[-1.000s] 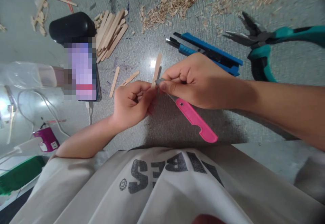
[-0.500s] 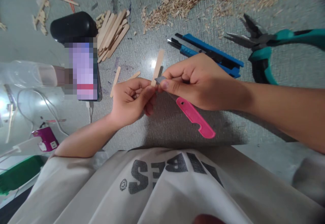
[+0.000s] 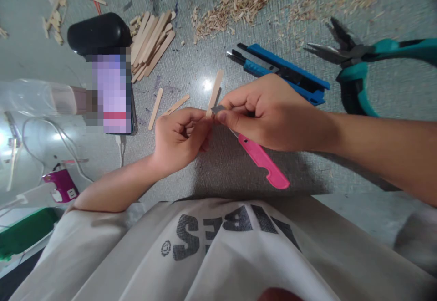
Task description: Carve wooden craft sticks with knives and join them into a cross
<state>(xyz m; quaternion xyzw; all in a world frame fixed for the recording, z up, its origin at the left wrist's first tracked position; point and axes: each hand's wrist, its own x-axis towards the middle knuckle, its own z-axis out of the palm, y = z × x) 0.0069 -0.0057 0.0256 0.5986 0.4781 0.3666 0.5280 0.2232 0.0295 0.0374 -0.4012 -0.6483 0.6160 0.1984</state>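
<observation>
Between the thumb and fingers of my left hand (image 3: 182, 137), closed in a pinch, a wooden craft stick (image 3: 215, 87) points up and slightly right. My right hand (image 3: 269, 114) is closed too, pinching a small grey blade (image 3: 217, 109) whose tip meets the stick close to my left fingertips. On the table below my right hand lies a pink-handled folding knife (image 3: 262, 160); its metal blade runs up behind my fingers and is partly hidden. Two short craft sticks, one (image 3: 155, 109) upright and another (image 3: 177, 104) slanted, lie just beyond my left hand.
A blue utility knife (image 3: 283, 71) and teal-handled pliers (image 3: 355, 59) lie to the right. Wood shavings (image 3: 239, 7) spread across the back. Left are a pile of craft sticks (image 3: 153, 41), a black case (image 3: 99, 32), a blurred phone (image 3: 112, 96) with its cable and a purple adapter (image 3: 63, 186).
Both hands have shifted slightly to the right. The craft stick has tilted a little further right, and more of the slanted short stick shows. The blade stays against the stick.
</observation>
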